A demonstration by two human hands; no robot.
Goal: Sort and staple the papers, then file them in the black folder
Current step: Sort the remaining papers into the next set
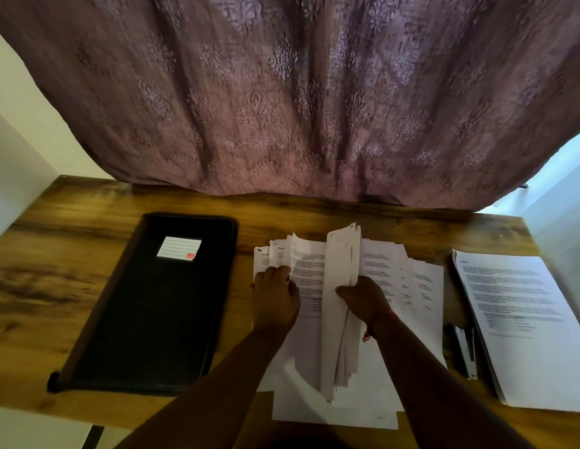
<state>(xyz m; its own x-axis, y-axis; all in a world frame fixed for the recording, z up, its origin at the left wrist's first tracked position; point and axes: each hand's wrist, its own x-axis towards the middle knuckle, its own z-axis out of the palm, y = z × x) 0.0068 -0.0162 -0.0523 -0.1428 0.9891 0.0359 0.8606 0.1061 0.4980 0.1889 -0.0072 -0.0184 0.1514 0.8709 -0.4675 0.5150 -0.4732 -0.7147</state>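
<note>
A loose spread of printed papers (408, 286) lies in the middle of the wooden desk. My right hand (363, 298) grips a thick bunch of sheets (339, 303) lifted on edge out of that spread. My left hand (274, 294) rests flat on the sheets at the left, fingers pressing them down. The closed black folder (152, 306) with a white label lies to the left of the papers. A stapler (465, 350) lies to the right, between the spread and a second neat stack (525, 322).
A brownish patterned curtain (298, 92) hangs behind the desk and touches its back edge. The wooden desk (39, 286) ends at white walls on both sides. The neat stack at the right overhangs near the desk's right edge.
</note>
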